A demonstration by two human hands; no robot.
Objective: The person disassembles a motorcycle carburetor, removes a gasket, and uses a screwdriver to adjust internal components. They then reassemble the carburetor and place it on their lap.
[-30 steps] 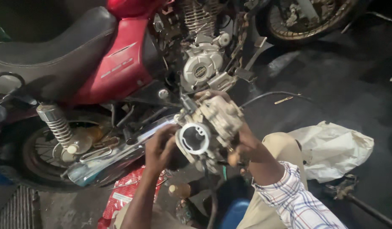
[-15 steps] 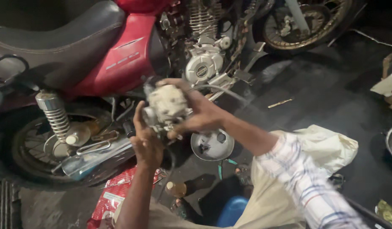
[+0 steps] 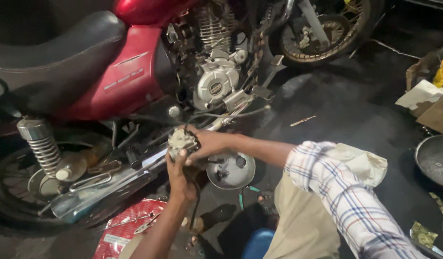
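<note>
Both hands now hold the carburetor [image 3: 182, 140] low beside the red motorcycle [image 3: 135, 76], just under its engine [image 3: 216, 86]; a second ago it was raised toward the camera with its round bore facing up, and half a second ago it was turned over; it has since come down and away from the face; the left hand [image 3: 179, 175] grips it from below, thumb up against the body; the right hand [image 3: 207, 144] wraps it from the side, fingers closed on it; a round metal bowl [image 3: 231, 170] lies on the floor just beyond; the inspection looks finished and the part seems headed back toward the bike
</note>
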